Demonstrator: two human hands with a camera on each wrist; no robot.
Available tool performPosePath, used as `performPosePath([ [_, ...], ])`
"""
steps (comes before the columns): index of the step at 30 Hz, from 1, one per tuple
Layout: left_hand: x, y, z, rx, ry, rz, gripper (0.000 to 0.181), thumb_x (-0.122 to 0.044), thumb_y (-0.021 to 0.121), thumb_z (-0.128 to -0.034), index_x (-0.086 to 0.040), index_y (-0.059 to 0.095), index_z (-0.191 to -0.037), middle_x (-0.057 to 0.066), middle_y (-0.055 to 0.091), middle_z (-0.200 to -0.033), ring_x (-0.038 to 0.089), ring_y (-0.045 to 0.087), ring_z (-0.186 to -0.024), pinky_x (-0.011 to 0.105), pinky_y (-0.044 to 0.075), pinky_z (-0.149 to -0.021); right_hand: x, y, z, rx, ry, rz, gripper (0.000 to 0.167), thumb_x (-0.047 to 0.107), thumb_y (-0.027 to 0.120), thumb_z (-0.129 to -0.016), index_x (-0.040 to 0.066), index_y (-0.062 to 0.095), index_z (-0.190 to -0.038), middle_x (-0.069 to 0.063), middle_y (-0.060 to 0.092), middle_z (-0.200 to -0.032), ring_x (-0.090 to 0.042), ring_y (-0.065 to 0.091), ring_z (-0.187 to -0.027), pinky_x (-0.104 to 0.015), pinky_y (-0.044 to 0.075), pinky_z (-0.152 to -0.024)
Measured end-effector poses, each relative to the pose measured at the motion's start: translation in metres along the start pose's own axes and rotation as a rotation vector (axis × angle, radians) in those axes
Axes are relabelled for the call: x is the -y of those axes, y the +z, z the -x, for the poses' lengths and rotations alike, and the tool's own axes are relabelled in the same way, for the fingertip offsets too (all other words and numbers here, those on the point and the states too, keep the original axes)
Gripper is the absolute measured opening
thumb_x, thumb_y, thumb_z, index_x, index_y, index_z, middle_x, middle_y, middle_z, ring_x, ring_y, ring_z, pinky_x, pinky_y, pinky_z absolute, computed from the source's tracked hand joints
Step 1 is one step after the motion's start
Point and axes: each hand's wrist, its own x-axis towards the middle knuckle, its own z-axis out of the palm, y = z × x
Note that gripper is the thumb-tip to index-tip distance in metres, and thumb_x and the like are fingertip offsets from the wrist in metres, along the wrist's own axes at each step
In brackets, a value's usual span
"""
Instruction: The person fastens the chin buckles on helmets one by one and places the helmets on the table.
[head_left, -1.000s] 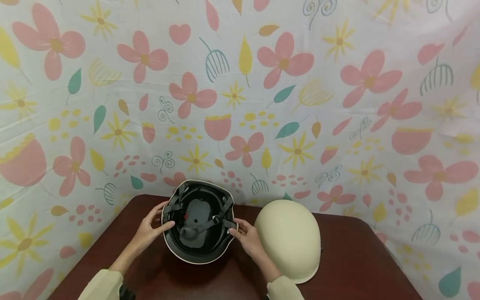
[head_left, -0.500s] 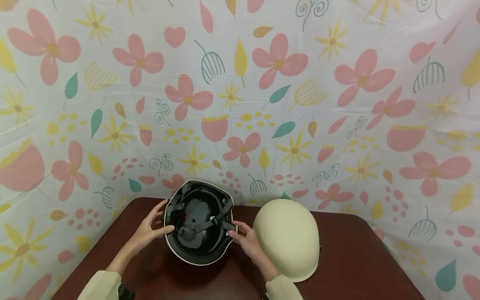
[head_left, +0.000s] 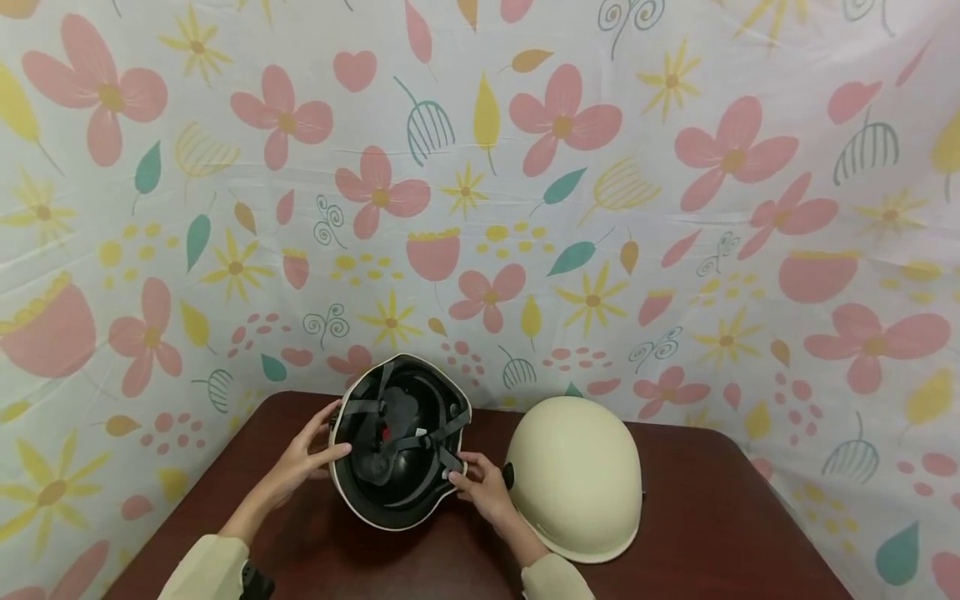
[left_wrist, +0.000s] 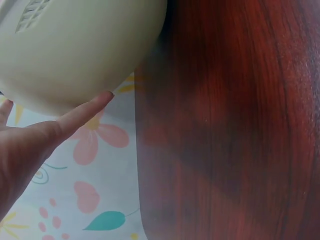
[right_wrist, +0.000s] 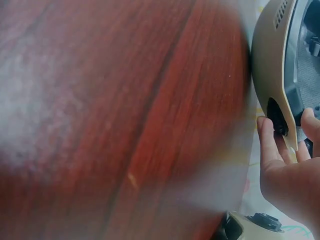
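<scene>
A cream helmet (head_left: 408, 471) stands tilted on its shell in the head view, its black padded inside facing me. Grey chin straps (head_left: 452, 425) cross the opening. My left hand (head_left: 298, 461) holds the left rim, thumb at the edge and fingers on the outer side. In the left wrist view a finger (left_wrist: 82, 112) lies along the pale shell (left_wrist: 75, 55). My right hand (head_left: 486, 492) pinches the lower right rim near a strap. The right wrist view shows my right hand (right_wrist: 287, 175) with fingers outside the shell (right_wrist: 270, 65) and thumb inside.
A second cream helmet (head_left: 577, 475) rests dome up on the dark red-brown table (head_left: 697, 517), just right of my right hand. A flower-printed cloth (head_left: 480, 200) hangs behind the table.
The helmet has turned and tilted between my hands, its right rim now angled up more and its straps shifted. My right hand has moved slightly left and down along the rim.
</scene>
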Motion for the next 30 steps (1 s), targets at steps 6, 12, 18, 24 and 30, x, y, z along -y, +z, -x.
performPosePath([
  [6, -0.003, 0.005, -0.001, 0.007, 0.009, 0.023, 0.076, -0.017, 0.057, -0.0976, -0.02, 0.011, -0.158, 0.03, 0.021, -0.152, 0.047, 0.054, -0.121, 0.048, 0.057, -0.078, 0.004, -0.002, 0.0, -0.017, 0.018, 0.05, 0.047, 0.016, 0.065, -0.094, -0.005, 0.051, -0.134, -0.03, 0.06, -0.123, -0.023, 0.067, -0.094, -0.039, 0.058, -0.08],
  [12, -0.005, 0.011, 0.001, -0.013, 0.053, -0.011, 0.076, -0.017, 0.059, -0.0962, -0.019, 0.015, -0.158, 0.03, 0.023, -0.152, 0.058, 0.04, -0.13, 0.049, 0.057, -0.079, 0.01, -0.003, 0.004, -0.04, 0.038, 0.128, 0.048, 0.022, 0.065, -0.095, -0.002, 0.052, -0.134, -0.031, 0.052, -0.133, -0.031, 0.065, -0.105, -0.042, 0.057, -0.08],
  [18, -0.002, 0.012, 0.006, -0.035, 0.036, -0.002, 0.076, -0.015, 0.057, -0.0971, -0.019, 0.012, -0.158, 0.029, 0.022, -0.153, 0.057, 0.041, -0.13, 0.048, 0.057, -0.079, 0.016, -0.001, 0.01, -0.06, 0.023, 0.146, 0.053, 0.025, 0.064, -0.096, -0.003, 0.048, -0.138, -0.031, 0.047, -0.139, -0.038, 0.062, -0.112, -0.041, 0.056, -0.081],
  [24, -0.002, 0.011, 0.008, -0.061, 0.022, -0.018, 0.076, -0.018, 0.057, -0.0978, -0.02, 0.011, -0.158, 0.03, 0.018, -0.155, 0.058, 0.04, -0.131, 0.047, 0.058, -0.079, 0.027, 0.004, 0.015, -0.075, -0.01, 0.165, 0.054, 0.025, 0.066, -0.094, -0.002, 0.049, -0.138, -0.027, 0.05, -0.139, -0.043, 0.05, -0.126, -0.048, 0.05, -0.094],
  [30, -0.001, 0.014, 0.009, -0.07, 0.021, -0.016, 0.076, -0.019, 0.056, -0.0983, -0.022, 0.011, -0.158, 0.029, 0.018, -0.155, 0.058, 0.041, -0.13, 0.045, 0.058, -0.078, 0.038, 0.013, 0.02, -0.072, -0.038, 0.181, 0.052, 0.025, 0.069, -0.091, 0.005, 0.053, -0.136, -0.022, 0.046, -0.138, -0.041, 0.046, -0.127, -0.048, 0.045, -0.096],
])
